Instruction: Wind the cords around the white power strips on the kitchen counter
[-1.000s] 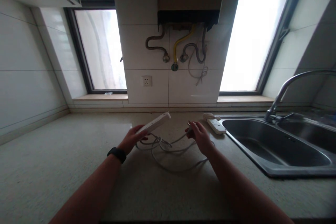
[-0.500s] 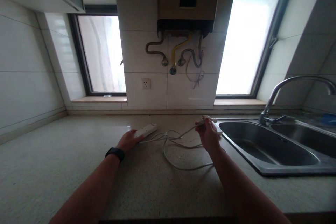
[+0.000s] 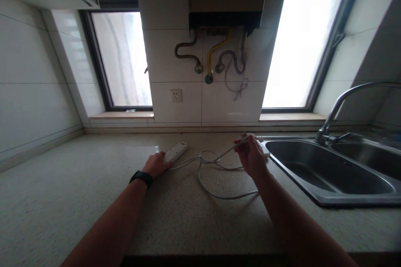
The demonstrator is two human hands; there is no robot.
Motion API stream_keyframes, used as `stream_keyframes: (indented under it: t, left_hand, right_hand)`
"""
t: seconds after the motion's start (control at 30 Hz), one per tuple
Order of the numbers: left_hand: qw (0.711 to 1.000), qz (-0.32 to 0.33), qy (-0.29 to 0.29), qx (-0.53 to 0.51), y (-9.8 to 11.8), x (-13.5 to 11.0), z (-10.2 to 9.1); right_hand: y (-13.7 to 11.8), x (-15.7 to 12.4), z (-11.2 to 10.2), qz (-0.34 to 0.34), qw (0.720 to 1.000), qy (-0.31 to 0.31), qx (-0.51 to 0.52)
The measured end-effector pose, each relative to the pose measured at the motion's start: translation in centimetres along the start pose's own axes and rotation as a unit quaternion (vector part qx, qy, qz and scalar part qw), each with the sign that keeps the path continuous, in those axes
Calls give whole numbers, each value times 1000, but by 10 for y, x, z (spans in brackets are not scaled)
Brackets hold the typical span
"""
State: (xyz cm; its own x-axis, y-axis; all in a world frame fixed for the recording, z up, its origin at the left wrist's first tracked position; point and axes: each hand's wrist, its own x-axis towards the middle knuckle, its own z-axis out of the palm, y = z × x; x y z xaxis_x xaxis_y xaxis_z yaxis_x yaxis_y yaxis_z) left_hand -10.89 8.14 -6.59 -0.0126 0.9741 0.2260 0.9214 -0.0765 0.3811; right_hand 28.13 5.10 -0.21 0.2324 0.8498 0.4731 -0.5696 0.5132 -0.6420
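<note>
My left hand [image 3: 156, 164], with a dark band on its wrist, is closed around the near end of a white power strip [image 3: 177, 150]. The strip lies slanted on the countertop, its far end free. From its near end a white cord [image 3: 216, 196] runs rightward in loose, crossing loops. My right hand [image 3: 252, 156] pinches the plug [image 3: 244, 139] end of a white cord, raised above the counter near the sink. Partly hidden behind this hand is another white object [image 3: 265, 150] by the sink rim; its kind I cannot make out.
A steel double sink [image 3: 316, 200] with a curved faucet [image 3: 332, 112] is set into the counter on the right. On the tiled back wall are a socket [image 3: 176, 95] and a water heater [image 3: 225, 18] with hoses below. Windows flank it on both sides.
The view has tilted down slightly and shifted left. Both hands keep their holds; the power strip and the cord loops lie nearly as before.
</note>
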Motion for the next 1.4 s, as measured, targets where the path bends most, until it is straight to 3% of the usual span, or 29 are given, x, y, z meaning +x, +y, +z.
stream_keyframes:
  t: [0.07,0.13,0.17,0.23,0.3,0.37,0.5,0.6,0.73,0.9,1.1,1.27,1.4]
  left_hand:
    - [1000,-4,15,12,8,-5,-4]
    - [998,17,65,19,24,-13,-11]
    - [991,58,119,17,36,-19,-14]
    - [964,216,154,-1,65,-32,-21]
    - [926,357,123,6,96,-45,-23]
    - [908,406,99,21,123,-54,-19]
    - [918,389,69,25,149,-53,-4]
    - [924,377,63,-34,144,-44,7]
    - [924,333,107,-154,128,-39,14]
    - [914,302,141,-232,121,-41,12]
    - [882,264,173,-349,125,-45,6]
    - [881,274,209,-324,127,-48,-1]
    - [888,272,227,-292,128,-50,-5]
  right_hand:
    - [0,-2,3,0,1000,-15,1]
    - [0,-3,7,3,1000,-28,-2]
    - [0,-4,9,4,999,-34,-7]
    - [1,-7,13,5,999,-44,-11]
    - [1,-9,16,6,998,-58,-4]
    - [1,-12,17,18,997,-76,8]
    - [2,-13,13,37,995,-86,18]
    - [2,-12,11,38,995,-84,24]
    - [0,-13,15,57,993,-101,15]
    - [-5,-15,22,35,996,-81,-20]
    - [-3,-11,13,109,989,-65,-81]
    - [5,-5,0,122,974,-46,-187]
    - [10,-6,0,129,967,-39,-215]
